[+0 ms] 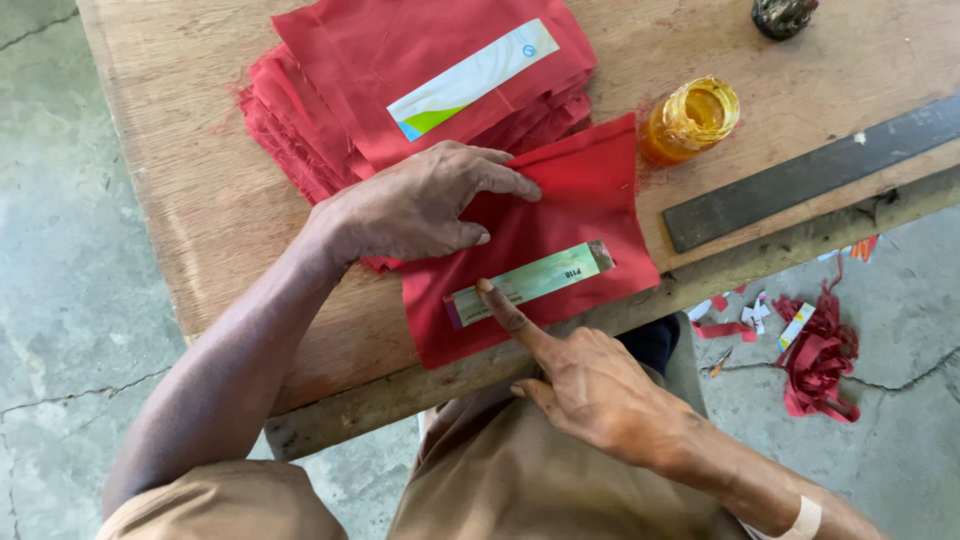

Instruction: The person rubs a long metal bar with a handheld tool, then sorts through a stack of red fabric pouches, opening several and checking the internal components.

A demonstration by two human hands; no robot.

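A red cloth piece (580, 190) lies on the wooden table (200, 190) at its near edge. My left hand (420, 205) presses flat on the cloth's upper left part, fingers spread. A green paper label strip (535, 280) lies across the cloth. My right hand (580, 375) has its index finger stretched out, the tip pressing the strip's left end, the other fingers curled. A stack of red cloth pieces (400, 70) sits behind, with a white, green and blue label (470, 78) on top.
An open amber glass jar (692, 120) stands to the right of the cloth. A long dark metal ruler (810, 175) lies along the table's edge. A dark lump (782, 15) sits at the back. Red cloth scraps (820, 360) and paper bits litter the concrete floor.
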